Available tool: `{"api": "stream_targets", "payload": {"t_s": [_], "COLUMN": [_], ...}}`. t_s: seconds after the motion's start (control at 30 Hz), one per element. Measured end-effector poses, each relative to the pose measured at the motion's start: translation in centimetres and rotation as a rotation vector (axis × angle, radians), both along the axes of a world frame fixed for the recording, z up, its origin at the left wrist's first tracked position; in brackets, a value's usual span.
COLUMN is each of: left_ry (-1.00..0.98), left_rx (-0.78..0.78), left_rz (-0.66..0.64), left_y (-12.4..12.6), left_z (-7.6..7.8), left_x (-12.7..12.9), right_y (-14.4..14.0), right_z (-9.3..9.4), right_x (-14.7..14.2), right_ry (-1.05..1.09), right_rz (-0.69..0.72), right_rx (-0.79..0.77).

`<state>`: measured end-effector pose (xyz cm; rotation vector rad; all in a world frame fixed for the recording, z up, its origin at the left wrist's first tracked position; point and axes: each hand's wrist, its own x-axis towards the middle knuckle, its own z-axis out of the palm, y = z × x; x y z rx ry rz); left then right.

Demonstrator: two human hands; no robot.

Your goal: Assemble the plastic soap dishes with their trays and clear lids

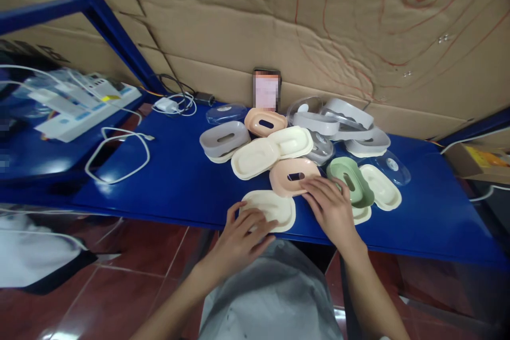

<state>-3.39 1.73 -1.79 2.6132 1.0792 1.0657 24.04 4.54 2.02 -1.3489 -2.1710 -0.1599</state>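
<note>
My left hand (244, 235) lies over the near-left side of a shallow cream oval dish (285, 211) at the table's front edge, its fingers curled on the dish and rim. Behind that dish is a peach oval cover (281, 175) with a slot. My right hand (330, 207) pinches the cover's right edge, thumb below and fingers above. Right beside this hand, a green slotted cover (360, 191) rests on a cream dish (362, 215). Another cream dish (380, 188) lies farther right. Two more cream dishes overlap behind the peach cover, the nearer one (255, 158) to its left.
Grey covers (225, 138), a second peach cover (266, 121) and clear lids (392, 167) are piled behind. A phone (266, 90) leans against the cardboard wall (223, 26). White cables (119, 178) and a power strip (79, 117) occupy the left; a cardboard box (474, 162) is at the right.
</note>
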Motion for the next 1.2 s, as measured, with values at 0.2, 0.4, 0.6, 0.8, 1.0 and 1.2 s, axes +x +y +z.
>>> {"api": "stream_targets", "payload": {"t_s": [0.2,0.4,0.6,0.8,1.0,1.2], "left_ry": [-0.134,-0.025,-0.094,-0.137,-0.085,-0.06], "left_rx": [-0.028,-0.119,-0.17,-0.215,-0.106,-0.117], "left_rz": [0.051,-0.062,-0.029,-0.003,-0.067,-0.073], "left_y": [0.5,1.3,1.5,1.6,1.9,1.9], "left_z": [-0.8,-0.3,-0.2,-0.6,-0.9,-1.2], "left_x": [-2.1,-3.6,-4.6,-4.8,-4.7,-4.8], "right_y": [-4.2,-5.6,-4.8,-4.7,-5.0,-5.2], "right_z": [0.7,-0.4,-1.5,-2.2,-2.3,-2.5], "right_x": [-2.8,-5.3,-6.8,-7.0,-6.3,-5.0], "right_ry": [0.045,-0.003,0.011,0.021,0.02,0.015], "right_rz": [0.144,0.204,0.194,0.147,0.203,0.216], "right_rx": [0.028,-0.036,-0.073,-0.075,-0.135,-0.136]}}
